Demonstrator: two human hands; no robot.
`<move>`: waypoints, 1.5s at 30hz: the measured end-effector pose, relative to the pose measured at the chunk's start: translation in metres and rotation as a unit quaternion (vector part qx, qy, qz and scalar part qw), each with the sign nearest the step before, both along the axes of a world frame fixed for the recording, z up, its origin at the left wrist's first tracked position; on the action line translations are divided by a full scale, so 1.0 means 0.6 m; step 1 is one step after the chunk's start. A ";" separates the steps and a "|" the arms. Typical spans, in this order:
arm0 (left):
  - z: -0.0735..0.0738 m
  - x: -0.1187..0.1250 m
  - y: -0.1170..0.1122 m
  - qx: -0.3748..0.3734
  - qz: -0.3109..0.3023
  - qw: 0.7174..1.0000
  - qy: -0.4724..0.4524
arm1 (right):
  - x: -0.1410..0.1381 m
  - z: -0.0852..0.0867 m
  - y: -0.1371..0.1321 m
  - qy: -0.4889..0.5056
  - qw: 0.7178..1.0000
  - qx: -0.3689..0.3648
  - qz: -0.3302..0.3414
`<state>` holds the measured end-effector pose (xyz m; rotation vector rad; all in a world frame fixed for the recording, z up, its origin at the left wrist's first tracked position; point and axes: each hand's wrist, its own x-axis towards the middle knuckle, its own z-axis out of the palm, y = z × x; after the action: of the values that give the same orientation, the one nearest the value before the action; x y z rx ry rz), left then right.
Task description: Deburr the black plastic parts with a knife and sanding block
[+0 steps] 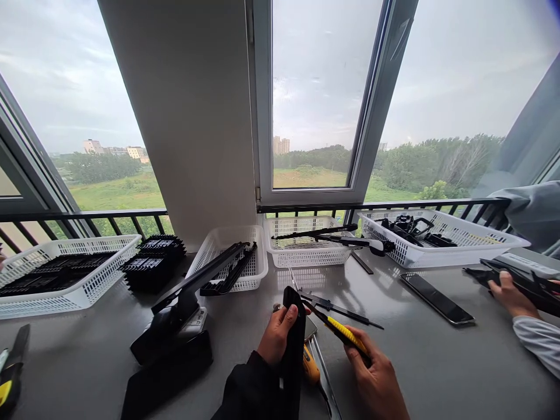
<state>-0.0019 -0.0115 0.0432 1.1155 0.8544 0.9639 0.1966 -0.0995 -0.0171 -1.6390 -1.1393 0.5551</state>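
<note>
My left hand is closed around a long black plastic part, held upright near the table's front edge. My right hand grips a yellow-handled tool whose dark tip points at the top of that black part. Under my hands lie a yellow-and-black tool and thin metal strips on the grey table.
Several white baskets line the window: left with black parts, two middle ones, right. A stack of black parts, a black fixture, and a phone lie about. Another person's hand works at right.
</note>
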 end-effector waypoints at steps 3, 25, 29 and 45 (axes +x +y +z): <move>0.003 -0.001 -0.001 -0.001 0.013 1.000 -0.007 | 0.000 0.001 -0.001 0.003 1.000 -0.005 -0.005; -0.025 -0.008 0.015 -0.051 0.087 0.994 -0.049 | -0.009 0.006 -0.001 -0.079 0.993 0.068 0.055; -0.010 -0.008 0.007 -0.059 0.076 0.994 -0.043 | -0.008 0.008 -0.003 -0.070 0.995 0.069 0.035; -0.013 -0.011 0.016 -0.070 0.113 0.990 -0.048 | -0.009 -0.003 0.000 -0.078 0.990 0.086 0.086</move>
<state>-0.0082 -0.0019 0.0351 0.8583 0.9671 1.1178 0.1913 -0.0992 -0.0191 -1.4644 -1.4137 0.4286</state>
